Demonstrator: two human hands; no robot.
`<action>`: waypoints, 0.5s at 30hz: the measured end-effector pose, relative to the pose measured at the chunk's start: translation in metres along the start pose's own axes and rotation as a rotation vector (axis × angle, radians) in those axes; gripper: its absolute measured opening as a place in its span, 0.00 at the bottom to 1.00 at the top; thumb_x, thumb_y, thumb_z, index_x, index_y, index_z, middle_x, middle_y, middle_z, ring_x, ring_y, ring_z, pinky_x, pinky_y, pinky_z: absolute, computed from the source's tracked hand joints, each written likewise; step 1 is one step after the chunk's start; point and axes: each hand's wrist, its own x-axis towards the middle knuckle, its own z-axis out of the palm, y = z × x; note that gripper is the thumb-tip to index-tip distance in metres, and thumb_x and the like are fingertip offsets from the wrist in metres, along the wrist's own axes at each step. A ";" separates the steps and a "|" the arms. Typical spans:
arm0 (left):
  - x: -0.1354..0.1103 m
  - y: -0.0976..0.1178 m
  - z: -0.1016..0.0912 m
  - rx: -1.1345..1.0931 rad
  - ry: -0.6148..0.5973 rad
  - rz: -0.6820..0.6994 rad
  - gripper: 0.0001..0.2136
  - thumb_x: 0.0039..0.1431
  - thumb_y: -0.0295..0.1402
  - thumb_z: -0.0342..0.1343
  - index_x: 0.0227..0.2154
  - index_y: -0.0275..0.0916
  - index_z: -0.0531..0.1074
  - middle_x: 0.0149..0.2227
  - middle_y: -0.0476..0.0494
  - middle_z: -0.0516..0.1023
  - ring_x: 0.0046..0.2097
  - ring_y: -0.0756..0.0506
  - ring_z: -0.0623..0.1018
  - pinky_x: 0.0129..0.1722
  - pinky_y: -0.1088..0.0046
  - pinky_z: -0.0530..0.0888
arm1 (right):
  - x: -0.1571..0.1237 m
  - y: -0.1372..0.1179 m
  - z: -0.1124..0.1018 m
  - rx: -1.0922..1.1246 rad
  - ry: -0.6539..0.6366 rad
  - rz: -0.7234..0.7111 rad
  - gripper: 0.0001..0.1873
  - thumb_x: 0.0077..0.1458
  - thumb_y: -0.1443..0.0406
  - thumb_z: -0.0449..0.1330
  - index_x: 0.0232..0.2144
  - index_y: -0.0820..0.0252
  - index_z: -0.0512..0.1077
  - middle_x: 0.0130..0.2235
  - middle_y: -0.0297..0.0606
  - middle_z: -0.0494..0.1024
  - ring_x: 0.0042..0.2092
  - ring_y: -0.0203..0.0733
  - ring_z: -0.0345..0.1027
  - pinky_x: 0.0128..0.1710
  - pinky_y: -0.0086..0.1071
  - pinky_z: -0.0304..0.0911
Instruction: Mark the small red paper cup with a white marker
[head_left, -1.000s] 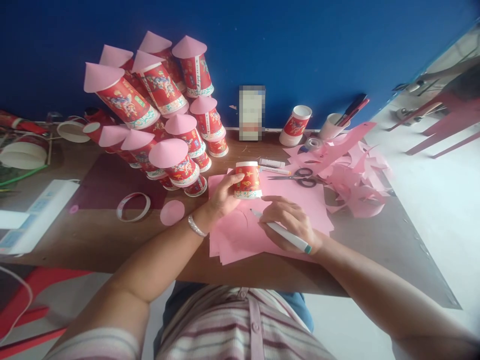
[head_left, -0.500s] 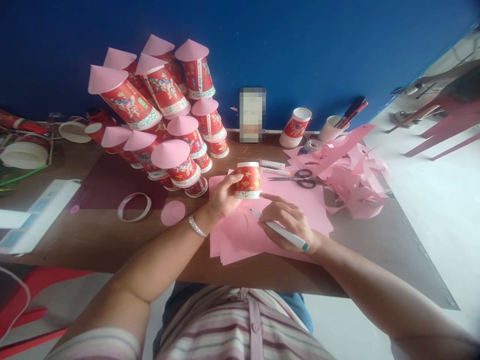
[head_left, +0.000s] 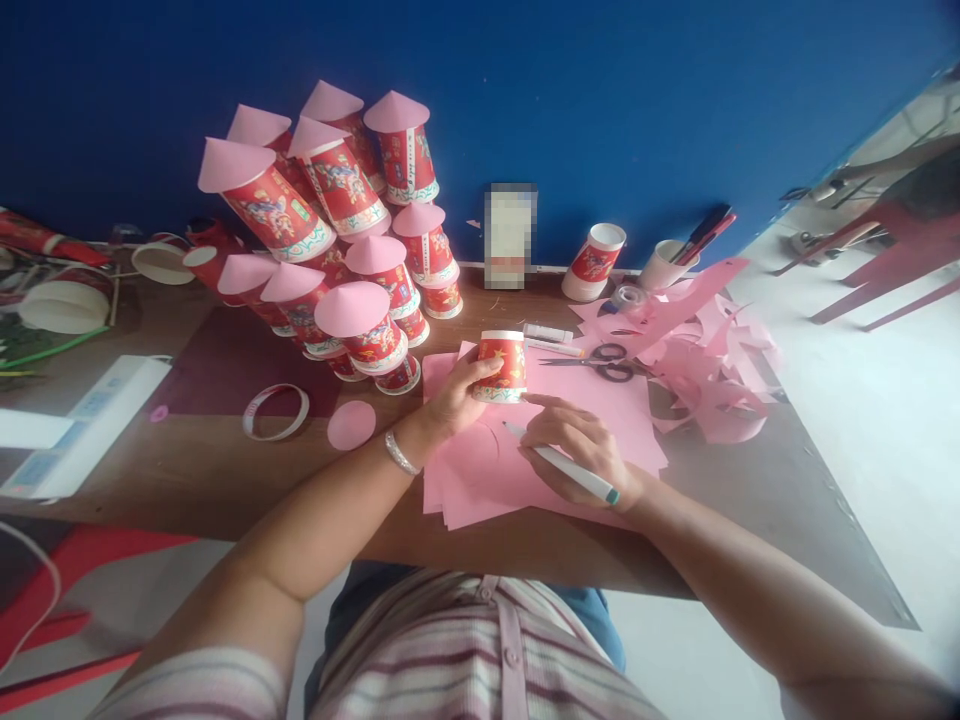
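My left hand [head_left: 457, 392] is closed around an upside-down red paper cup [head_left: 504, 364] that stands on a stack of pink paper sheets [head_left: 600, 410]. My right hand [head_left: 577, 445] grips a white pen [head_left: 570, 468] with a green end, its tip on the pink paper just below the cup. A faint drawn circle shows on the paper between my hands. A cut pink paper disc [head_left: 351, 424] lies on the wooden table [head_left: 210, 470] left of the sheets.
A pile of red cups with pink cone tops [head_left: 337, 230] leans against the blue wall. Scissors [head_left: 600, 360], a glue stick [head_left: 547, 332], a tape roll [head_left: 628, 296], pink offcuts [head_left: 705, 340], a cup of pens [head_left: 664, 262], a cut cup ring [head_left: 275, 411] and a white box [head_left: 82, 425] lie around.
The view has shifted slightly, so everything sits a little lower and to the right. Both hands keep their hold on the cup and pen with hardly any movement.
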 end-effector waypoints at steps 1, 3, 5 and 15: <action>0.000 -0.002 0.000 -0.011 0.025 0.007 0.11 0.54 0.38 0.65 0.38 0.39 0.77 0.35 0.46 0.79 0.38 0.46 0.77 0.41 0.67 0.73 | -0.003 0.001 0.000 -0.004 -0.008 0.006 0.10 0.59 0.73 0.62 0.41 0.57 0.71 0.32 0.31 0.78 0.32 0.37 0.75 0.55 0.51 0.78; 0.001 -0.002 0.000 -0.031 0.028 -0.009 0.12 0.52 0.37 0.67 0.38 0.38 0.77 0.35 0.45 0.79 0.38 0.46 0.77 0.43 0.67 0.73 | -0.006 0.002 0.000 -0.024 0.005 0.001 0.13 0.57 0.75 0.64 0.42 0.56 0.71 0.33 0.32 0.79 0.33 0.39 0.77 0.52 0.50 0.80; 0.001 0.001 0.001 -0.056 0.044 -0.004 0.11 0.50 0.36 0.68 0.35 0.38 0.77 0.34 0.47 0.78 0.37 0.47 0.77 0.41 0.69 0.72 | -0.003 0.001 -0.001 -0.047 0.007 -0.004 0.14 0.57 0.75 0.63 0.42 0.55 0.71 0.32 0.32 0.79 0.34 0.41 0.79 0.47 0.46 0.82; -0.006 0.022 0.009 -0.185 0.078 -0.057 0.17 0.46 0.38 0.71 0.38 0.38 0.78 0.37 0.45 0.82 0.42 0.42 0.80 0.47 0.61 0.76 | 0.018 -0.009 -0.005 -0.200 0.070 0.127 0.05 0.63 0.71 0.60 0.38 0.55 0.70 0.31 0.34 0.79 0.31 0.38 0.77 0.29 0.30 0.73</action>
